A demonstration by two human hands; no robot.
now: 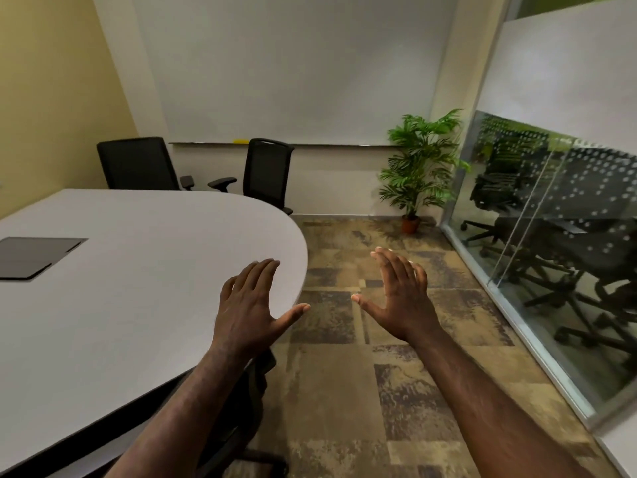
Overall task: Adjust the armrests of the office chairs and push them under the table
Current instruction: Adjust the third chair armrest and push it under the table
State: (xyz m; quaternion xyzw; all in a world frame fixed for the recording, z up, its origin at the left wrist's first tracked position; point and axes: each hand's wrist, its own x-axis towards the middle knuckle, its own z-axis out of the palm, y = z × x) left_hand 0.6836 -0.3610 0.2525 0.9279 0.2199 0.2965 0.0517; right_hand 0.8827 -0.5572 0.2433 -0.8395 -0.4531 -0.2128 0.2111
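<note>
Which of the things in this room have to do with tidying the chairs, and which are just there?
Part of the job:
- left chair at the far side of the table
- right chair beside it
- near chair, partly under the table edge
- table
- left hand and right hand, both open, holding nothing

Just there:
- potted plant
- whiteboard
- glass wall

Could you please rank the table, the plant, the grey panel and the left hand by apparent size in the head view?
1. table
2. plant
3-4. left hand and grey panel: look alike; the hand is nearer the camera.
</note>
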